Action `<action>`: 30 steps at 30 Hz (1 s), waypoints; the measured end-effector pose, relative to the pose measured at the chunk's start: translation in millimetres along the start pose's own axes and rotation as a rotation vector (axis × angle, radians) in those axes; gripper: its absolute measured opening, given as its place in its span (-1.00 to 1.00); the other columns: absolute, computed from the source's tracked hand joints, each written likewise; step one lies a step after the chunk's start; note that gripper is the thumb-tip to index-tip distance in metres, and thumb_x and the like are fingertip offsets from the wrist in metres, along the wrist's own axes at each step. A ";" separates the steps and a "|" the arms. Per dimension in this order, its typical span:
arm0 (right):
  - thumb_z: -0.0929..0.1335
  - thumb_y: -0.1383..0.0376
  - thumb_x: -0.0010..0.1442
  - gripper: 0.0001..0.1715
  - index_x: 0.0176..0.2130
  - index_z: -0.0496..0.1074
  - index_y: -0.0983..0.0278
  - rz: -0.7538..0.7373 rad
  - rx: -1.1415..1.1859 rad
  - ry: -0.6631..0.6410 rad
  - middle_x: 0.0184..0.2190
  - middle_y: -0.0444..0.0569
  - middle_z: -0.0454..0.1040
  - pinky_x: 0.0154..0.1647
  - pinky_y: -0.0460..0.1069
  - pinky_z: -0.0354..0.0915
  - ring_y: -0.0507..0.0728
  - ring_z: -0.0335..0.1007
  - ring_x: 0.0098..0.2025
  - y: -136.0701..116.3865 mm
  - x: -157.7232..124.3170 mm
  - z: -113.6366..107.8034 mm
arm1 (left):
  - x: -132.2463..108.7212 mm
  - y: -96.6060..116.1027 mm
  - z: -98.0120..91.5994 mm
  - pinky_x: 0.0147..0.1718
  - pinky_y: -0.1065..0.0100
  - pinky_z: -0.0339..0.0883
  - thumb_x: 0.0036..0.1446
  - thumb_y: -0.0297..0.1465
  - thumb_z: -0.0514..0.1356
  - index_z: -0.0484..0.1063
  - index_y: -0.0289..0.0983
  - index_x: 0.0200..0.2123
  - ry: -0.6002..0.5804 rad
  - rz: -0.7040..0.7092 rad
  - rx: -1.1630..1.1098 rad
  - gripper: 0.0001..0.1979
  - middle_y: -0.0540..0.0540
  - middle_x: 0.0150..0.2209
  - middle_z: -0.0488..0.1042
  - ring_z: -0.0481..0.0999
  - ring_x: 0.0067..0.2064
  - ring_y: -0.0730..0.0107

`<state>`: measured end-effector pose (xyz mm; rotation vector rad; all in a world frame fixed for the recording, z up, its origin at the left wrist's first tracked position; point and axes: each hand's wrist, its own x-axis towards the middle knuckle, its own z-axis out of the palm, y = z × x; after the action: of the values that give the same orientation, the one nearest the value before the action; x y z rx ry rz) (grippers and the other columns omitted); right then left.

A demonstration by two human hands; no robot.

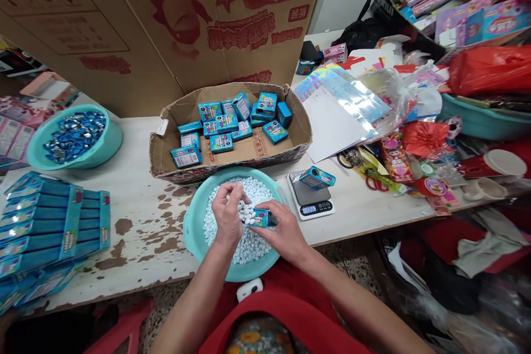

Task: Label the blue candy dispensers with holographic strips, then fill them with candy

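Over a turquoise basin (191, 227) of small white candies (244, 251), my right hand (286, 227) grips a small blue candy box (261, 217) lying on its side. Close against the box's left end is my left hand (228, 210), its fingers curled around some of the white candies. Several candies show between that hand and the box. To the right of the basin stands a digital kitchen scale (311, 199). Another blue candy box (317, 177), with an opening in its end, rests on the scale.
Behind the basin, a shallow cardboard tray (230, 163) holds several blue boxes. At left are a turquoise bowl (112, 141) of blue-and-silver pieces and stacked flat blue cartons (53, 227). Scissors (350, 159), shiny sheets (336, 105) and packaging lie rightward. A large carton (166, 27) rises behind.
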<state>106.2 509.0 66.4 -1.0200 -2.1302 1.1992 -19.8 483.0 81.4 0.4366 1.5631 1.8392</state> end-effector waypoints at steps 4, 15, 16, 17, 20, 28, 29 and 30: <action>0.47 0.36 -0.07 -0.62 -0.20 0.40 0.22 0.048 0.008 0.005 -0.25 -0.08 0.46 -0.13 0.04 0.23 0.16 0.37 -0.16 3.4 0.4 -0.3 | 0.1 -2.2 1.8 -0.48 0.45 0.22 0.07 -0.32 0.18 0.29 -0.29 -0.47 -0.001 -0.016 -0.018 -0.82 0.06 -0.57 0.29 0.30 -0.54 0.53; 0.47 0.37 -0.06 -0.61 -0.18 0.41 0.21 0.034 0.111 0.010 -0.25 -0.08 0.45 -0.13 0.02 0.26 0.14 0.36 -0.16 -1.0 5.9 -1.5 | -3.2 1.8 6.8 -0.49 0.45 0.26 0.08 -0.33 0.17 0.31 -0.28 -0.42 -0.021 0.012 -0.044 -0.86 0.05 -0.56 0.33 0.35 -0.52 0.50; 0.47 0.38 -0.06 -0.60 -0.17 0.41 0.21 0.033 0.121 0.005 -0.25 -0.08 0.44 -0.12 0.02 0.26 0.14 0.36 -0.16 -0.6 5.8 -0.6 | -4.5 2.8 7.3 -0.49 0.45 0.26 0.09 -0.33 0.16 0.31 -0.28 -0.41 -0.029 0.011 -0.054 -0.86 0.05 -0.58 0.32 0.36 -0.52 0.49; 0.47 0.38 -0.07 -0.60 -0.17 0.41 0.21 0.033 0.132 0.007 -0.25 -0.08 0.44 -0.12 0.02 0.26 0.14 0.36 -0.16 0.0 5.6 0.3 | -6.1 4.3 7.7 -0.50 0.44 0.26 0.10 -0.33 0.15 0.31 -0.28 -0.41 -0.041 0.007 -0.065 -0.86 0.05 -0.60 0.31 0.36 -0.53 0.48; 0.47 0.36 -0.06 -0.62 -0.18 0.41 0.22 0.049 0.166 0.025 -0.25 -0.08 0.44 -0.12 0.01 0.27 0.13 0.36 -0.16 2.0 5.0 1.5 | -9.6 8.8 6.4 -0.55 0.45 0.22 0.11 -0.31 0.13 0.32 -0.28 -0.42 -0.093 -0.022 -0.089 -0.85 0.07 -0.66 0.28 0.33 -0.59 0.48; 0.49 0.24 -0.06 -0.58 -0.16 0.43 0.20 0.026 0.288 0.137 -0.16 -0.04 0.41 0.01 0.06 0.25 0.16 0.33 -0.06 2.4 -4.2 -30.6 | 38.2 -54.4 -33.7 -0.24 0.26 0.29 0.06 -0.20 0.14 0.42 -0.24 -0.34 -0.102 0.136 0.627 -0.78 -0.10 -0.35 0.45 0.42 -0.24 0.25; 0.50 0.23 -0.06 -0.58 -0.16 0.43 0.18 0.020 0.281 0.164 -0.16 -0.03 0.41 0.02 0.07 0.24 0.17 0.33 -0.06 2.9 -5.4 -34.0 | 42.7 -68.0 -36.2 -0.13 0.19 0.24 0.04 -0.21 0.17 0.44 -0.23 -0.28 -0.149 0.169 0.832 -0.76 -0.15 -0.22 0.45 0.39 -0.12 0.16; 0.50 0.23 -0.07 -0.59 -0.16 0.44 0.18 0.024 0.269 0.181 -0.18 -0.03 0.41 0.00 0.08 0.25 0.17 0.33 -0.07 3.7 -6.1 -35.8 | 44.9 -80.5 -37.0 -0.06 0.13 0.18 0.03 -0.22 0.18 0.44 -0.21 -0.20 -0.183 0.189 1.018 -0.72 -0.19 -0.11 0.42 0.33 -0.03 0.08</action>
<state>136.6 523.4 80.6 -0.9940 -1.7678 1.3102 -53.5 490.5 -11.8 1.1875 2.2849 0.9363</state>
